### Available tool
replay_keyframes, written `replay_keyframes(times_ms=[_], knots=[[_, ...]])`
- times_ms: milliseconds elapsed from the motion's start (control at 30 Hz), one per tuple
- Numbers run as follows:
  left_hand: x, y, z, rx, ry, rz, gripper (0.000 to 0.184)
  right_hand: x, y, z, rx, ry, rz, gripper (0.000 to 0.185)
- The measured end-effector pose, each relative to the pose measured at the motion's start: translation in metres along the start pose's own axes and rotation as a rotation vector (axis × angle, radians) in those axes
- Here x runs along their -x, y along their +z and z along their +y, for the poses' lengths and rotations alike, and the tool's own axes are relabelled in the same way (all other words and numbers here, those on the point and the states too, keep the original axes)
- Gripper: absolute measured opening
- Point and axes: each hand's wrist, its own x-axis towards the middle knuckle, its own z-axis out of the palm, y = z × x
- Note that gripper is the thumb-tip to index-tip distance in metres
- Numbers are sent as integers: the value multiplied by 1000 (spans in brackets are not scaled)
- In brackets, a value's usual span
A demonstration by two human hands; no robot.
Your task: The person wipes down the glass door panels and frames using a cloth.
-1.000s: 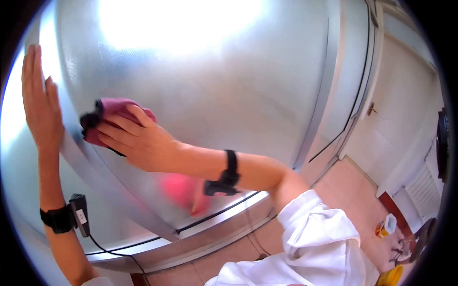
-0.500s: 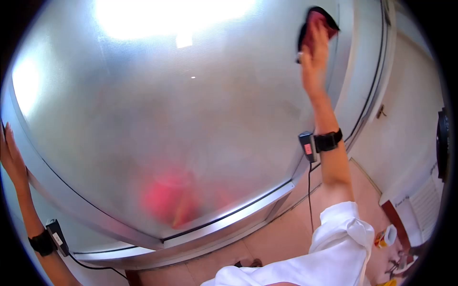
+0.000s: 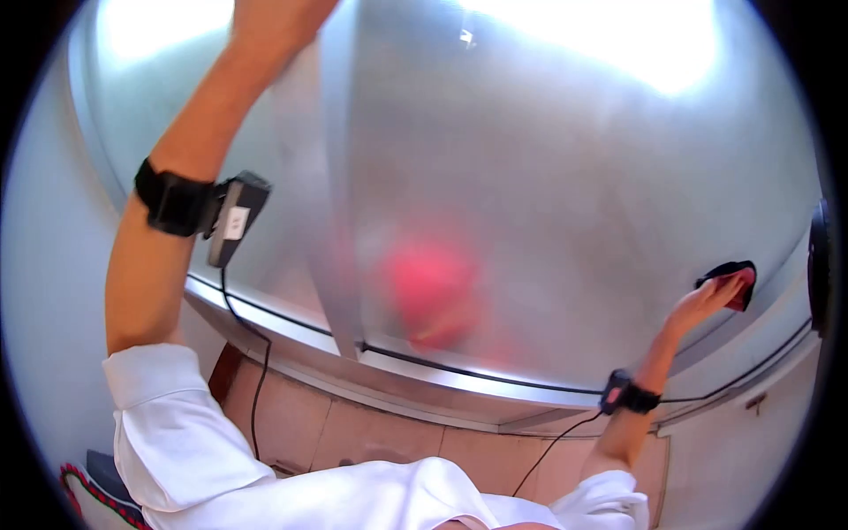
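My right hand [image 3: 703, 303] presses a dark red cloth with black edges [image 3: 744, 291] against the frosted glass panel [image 3: 565, 221], near its right side. The fingers lie stretched over the cloth. At the top of the view, my left hand [image 3: 281, 19] is raised close to the upright metal frame [image 3: 329, 168] between two panels. Its fingers are cut off by the upper edge, so what it touches is hidden. Each wrist wears a black strap carrying a small cabled box.
A blurred pink-red shape [image 3: 433, 283] shows through the glass. Along the bottom runs a metal rail [image 3: 495, 390], with pinkish floor tiles [image 3: 380, 433] below. A pale wall [image 3: 53, 265] stands at left; a dark object with red trim [image 3: 102, 490] sits lower left.
The view has swung, bringing my left hand from the left edge to the top. My right hand and the cloth now appear lower and farther right, still against the glass.
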Motion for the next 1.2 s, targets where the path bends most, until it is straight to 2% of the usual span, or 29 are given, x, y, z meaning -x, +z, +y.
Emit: replay_keyframes(times_ms=[67,133,300,367,400,467,567,600,633,667,700,800,833,900,1000,1100,1200], knots=[[-9,5,1,-20,29,101,64,26,6,-76,-29,-34,-42,57],[-9,1,-3,45,21,99,62,44,16,-163,-9,-99,-126,57],[5,11,-7,33,-22,91,59,72,74,-301,41,-266,-329,60],[8,16,-8,35,-8,119,58,87,97,-343,-50,-323,-372,63],[8,17,-9,34,-19,102,60,87,97,-369,-75,-328,-470,62],[7,14,-10,58,-26,95,62,92,100,-405,-138,-376,-521,57],[4,13,-13,-20,-18,69,62,96,101,-419,-198,-328,-459,52],[4,17,-15,-27,-15,74,62,94,100,-417,-165,-372,-494,48],[14,19,-33,179,9,130,47,102,101,-410,-259,-390,-464,45],[12,21,-33,252,11,110,47,104,98,-398,-283,-450,-518,43],[9,14,-31,288,34,89,48,102,90,-384,-326,-561,-480,41],[32,24,-49,47,45,-6,47,89,82,-326,-358,-682,-388,43],[37,25,-47,4,50,-32,48,83,76,-302,-326,-670,-389,43],[28,12,-35,65,55,-90,48,60,61,-255,-265,-601,-624,46],[-1,-8,-19,127,65,-165,61,2,29,-171,-32,-502,-520,52],[-5,-12,-16,67,74,-187,60,-42,7,-87,75,-351,-362,59],[-3,-10,-10,74,62,-213,62,-65,-11,-4,55,-315,-238,64]])
